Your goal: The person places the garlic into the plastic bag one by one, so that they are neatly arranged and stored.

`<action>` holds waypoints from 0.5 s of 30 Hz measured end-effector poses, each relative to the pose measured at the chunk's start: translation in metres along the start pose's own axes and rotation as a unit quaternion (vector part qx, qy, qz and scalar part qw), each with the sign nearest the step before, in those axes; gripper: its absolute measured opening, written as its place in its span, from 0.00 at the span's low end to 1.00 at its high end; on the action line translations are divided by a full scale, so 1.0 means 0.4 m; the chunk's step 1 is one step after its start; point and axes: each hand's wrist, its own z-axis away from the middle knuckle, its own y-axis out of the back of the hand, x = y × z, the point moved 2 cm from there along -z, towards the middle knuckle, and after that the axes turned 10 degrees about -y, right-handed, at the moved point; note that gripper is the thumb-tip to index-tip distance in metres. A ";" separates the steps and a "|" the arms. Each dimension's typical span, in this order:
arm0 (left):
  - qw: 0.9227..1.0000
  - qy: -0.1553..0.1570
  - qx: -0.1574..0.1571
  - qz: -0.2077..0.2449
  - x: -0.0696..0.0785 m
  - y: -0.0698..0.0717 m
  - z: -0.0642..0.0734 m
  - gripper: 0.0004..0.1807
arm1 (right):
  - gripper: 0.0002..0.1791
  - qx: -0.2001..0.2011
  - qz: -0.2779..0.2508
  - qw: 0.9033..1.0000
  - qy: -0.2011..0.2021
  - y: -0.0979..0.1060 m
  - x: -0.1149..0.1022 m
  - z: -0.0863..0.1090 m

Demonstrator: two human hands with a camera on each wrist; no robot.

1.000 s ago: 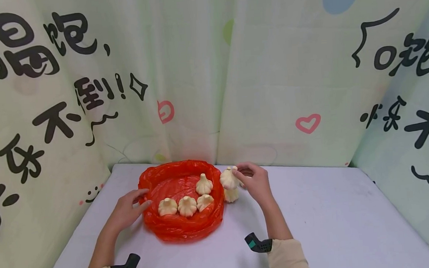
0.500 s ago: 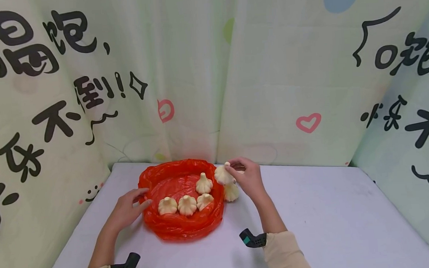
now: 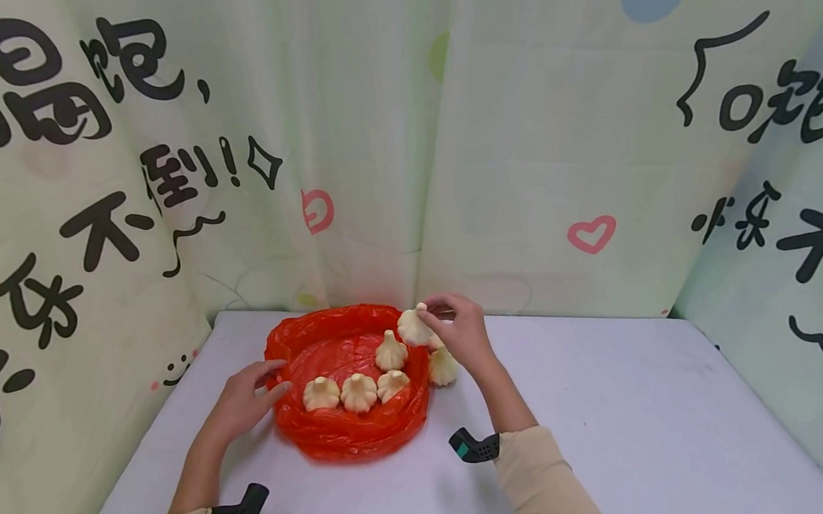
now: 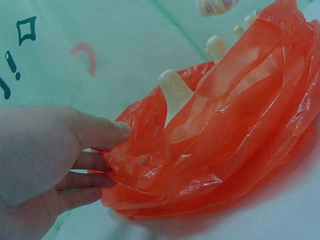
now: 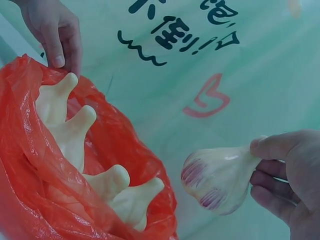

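Between the thumb and fingertips of my right hand, a garlic bulb with purple streaks is pinched by its stem, raised over the right rim of the red plastic bag. The bag stands with its mouth spread wide. Several pale garlic bulbs sit inside it, stems up, along the front and right side. My left hand holds the bag's left rim, thumb and fingers at its edge. Outside the bag on the right, another garlic bulb is partly hidden beneath my right hand.
The bag rests on a white table, toward its back edge. A pale green curtain with black lettering and pink shapes encloses the back and sides. Black wrist cameras sit at both sleeves.
My right hand has carried the pinched garlic bulb left, from beside the bag to over its right rim. My left hand has stayed in place at the rim.
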 end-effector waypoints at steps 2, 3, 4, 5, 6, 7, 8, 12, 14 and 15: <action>1.000 -0.001 0.000 0.001 0.002 0.001 0.001 0.27 | 0.11 -0.003 -0.002 1.000 0.000 -0.005 -0.003 -0.004; 1.000 0.000 0.000 0.002 0.002 0.002 0.001 0.27 | 0.10 -0.004 -0.005 1.000 -0.001 -0.008 -0.003 -0.007; 1.000 0.001 0.000 0.002 0.003 0.002 0.002 0.27 | 0.10 -0.005 -0.008 1.000 -0.003 -0.011 -0.004 -0.009; 1.000 0.002 0.000 0.002 0.003 0.002 0.002 0.27 | 0.10 -0.006 -0.010 1.000 -0.005 -0.013 -0.003 -0.011; 1.000 0.002 0.000 0.003 0.003 0.002 0.002 0.27 | 0.10 -0.007 -0.013 1.000 -0.009 -0.015 -0.003 -0.013; 1.000 0.002 -0.001 0.003 0.003 0.002 0.002 0.27 | 0.10 -0.008 -0.015 1.000 -0.012 -0.018 -0.002 -0.015; 1.000 0.002 -0.001 0.003 0.002 0.002 0.002 0.27 | 0.10 -0.010 -0.017 1.000 -0.016 -0.020 -0.002 -0.016; 1.000 0.000 0.000 0.003 0.000 0.000 0.002 0.27 | 0.10 -0.011 -0.014 1.000 -0.024 -0.027 -0.001 -0.020; 1.000 -0.001 0.000 0.003 -0.001 0.000 0.001 0.27 | 0.10 -0.010 -0.010 1.000 -0.022 -0.030 -0.003 -0.023; 1.000 -0.002 0.000 0.003 -0.001 0.000 0.000 0.27 | 0.10 -0.009 -0.008 1.000 -0.021 -0.031 -0.004 -0.024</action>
